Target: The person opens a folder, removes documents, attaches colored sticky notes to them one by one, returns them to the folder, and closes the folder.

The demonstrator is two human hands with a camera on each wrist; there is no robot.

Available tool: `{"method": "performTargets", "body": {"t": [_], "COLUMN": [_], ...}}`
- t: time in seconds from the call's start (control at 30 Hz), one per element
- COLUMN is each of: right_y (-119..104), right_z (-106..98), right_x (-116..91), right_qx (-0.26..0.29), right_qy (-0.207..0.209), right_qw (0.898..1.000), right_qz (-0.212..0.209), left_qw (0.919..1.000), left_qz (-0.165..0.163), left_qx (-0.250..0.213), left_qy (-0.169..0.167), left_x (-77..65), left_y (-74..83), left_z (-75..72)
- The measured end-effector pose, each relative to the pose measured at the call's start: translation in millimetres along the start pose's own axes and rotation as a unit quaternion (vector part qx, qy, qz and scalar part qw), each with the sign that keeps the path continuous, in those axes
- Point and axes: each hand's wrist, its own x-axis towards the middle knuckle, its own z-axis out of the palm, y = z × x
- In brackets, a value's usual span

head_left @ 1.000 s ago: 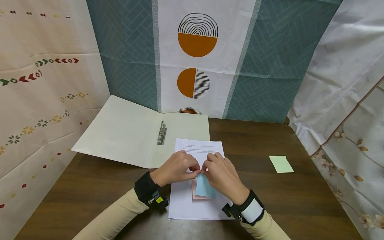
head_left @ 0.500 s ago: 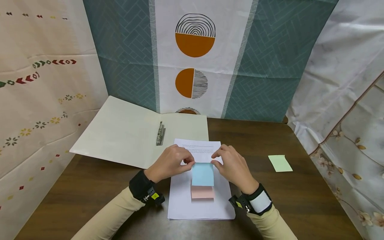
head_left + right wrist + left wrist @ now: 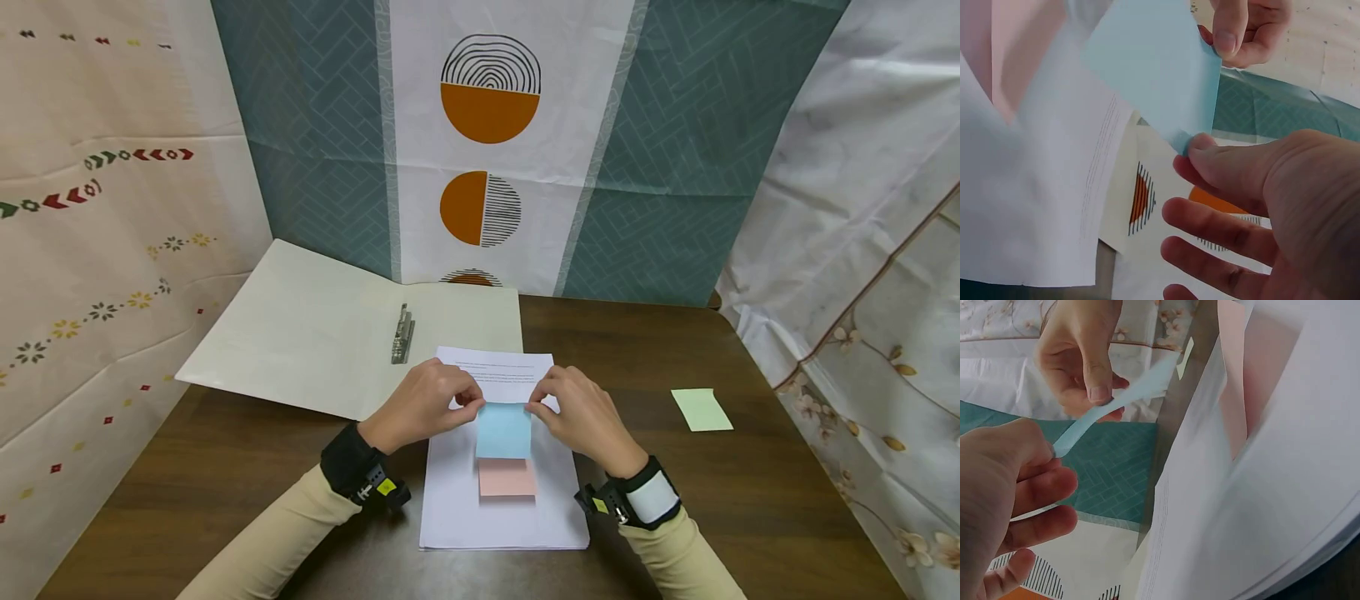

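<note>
A light blue sticky note [image 3: 504,432] is pinched at its top left corner by my left hand [image 3: 427,402] and at its top right corner by my right hand [image 3: 588,417]. In both wrist views the blue note [image 3: 1154,69] is held up off the paper between thumbs and forefingers. Below it, a pink sticky note [image 3: 507,478] lies on a stack of white paper [image 3: 457,521] with printed lines near the top. The pink note's lower edge lifts from the sheet. The blue note covers part of the paper in the head view.
An opened cream folder [image 3: 300,325] with a metal clip [image 3: 402,335] lies behind the paper, which overlaps its near right corner. A pale green sticky note [image 3: 702,409] lies on the brown table [image 3: 645,358] at right. Patterned cloths hang around the table.
My hands have moved apart, spreading the blue note flat between them. It has come up and away from the pink note, which shows more. Over the last half second they barely moved.
</note>
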Motion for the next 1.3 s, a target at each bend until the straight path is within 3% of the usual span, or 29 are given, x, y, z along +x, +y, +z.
{"method": "performTargets", "body": {"t": [0.2,0.33,0.53,0.77,1.3], "right_y": [1.7,0.8,-3.9,-7.8,-1.9], "right_z": [6.6,12.5,21.4,29.1,40.2], "right_x": [5.1,13.9,29.9,43.5,45.5], "right_qx": [-0.001,-0.007,0.000,0.016,0.042], "right_qy": [0.002,-0.003,-0.010,-0.022,-0.039], "right_qw": [1.000,1.000,1.000,0.999,0.997], "right_qz": [0.000,-0.002,0.004,0.018,0.053], "left_qw": [0.9996,0.9978,0.9888,0.9808,0.9731], "left_qz": [-0.025,-0.061,-0.137,-0.182,-0.204], "left_qx": [-0.001,0.006,0.002,-0.008,-0.010], "left_qy": [-0.011,-0.026,-0.058,-0.069,-0.106], "left_x": [-1.8,-2.6,-4.9,-5.5,-5.1], "left_y": [-4.7,-10.6,-22.4,-33.7,-31.6], "left_z": [0.4,1.4,-0.2,-1.5,5.2]}}
